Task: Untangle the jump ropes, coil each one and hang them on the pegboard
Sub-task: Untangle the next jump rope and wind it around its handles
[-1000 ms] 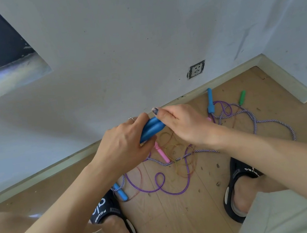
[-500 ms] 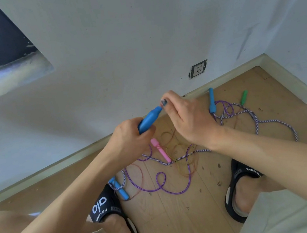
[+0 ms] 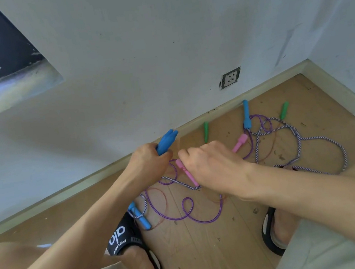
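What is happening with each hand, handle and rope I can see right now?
left hand: closed around blue handles
blue handles: held together, off the floor
right hand: closed, low over the tangle
pink handles: lying on floor
green handles: lying on floor, apart
purple rope: looped, tangled
striped rope: tangled, uncoiled
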